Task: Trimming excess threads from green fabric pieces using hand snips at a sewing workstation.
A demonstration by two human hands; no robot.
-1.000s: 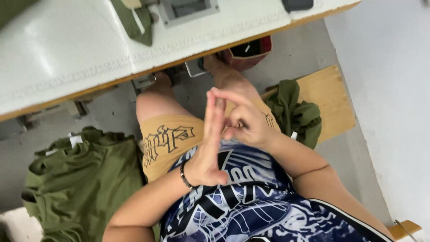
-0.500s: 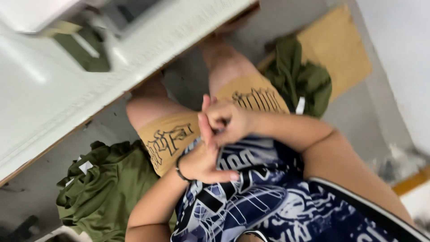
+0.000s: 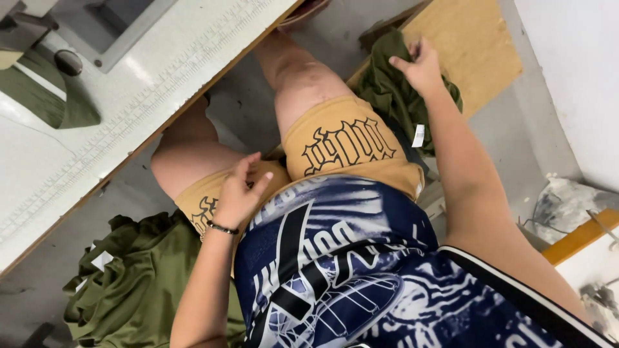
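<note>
Your right hand (image 3: pixel 422 64) closes its fingers on the olive garment (image 3: pixel 400 96) heaped on the wooden board (image 3: pixel 477 45) beside your right knee. Your left hand (image 3: pixel 238 193) rests loosely open and empty on your left thigh. From the board, the white surface (image 3: pixel 161 90) lies across your knees. Pulled carelessly, the bunched cloth could snag on the board's edge.

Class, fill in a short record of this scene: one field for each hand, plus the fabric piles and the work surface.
left hand: rests open on the lap, a dark band at the wrist
right hand: grasps the olive cloth on the wooden board
second pile: olive garments on the floor, at the person's left
work surface: white sewing table above the knees
</note>
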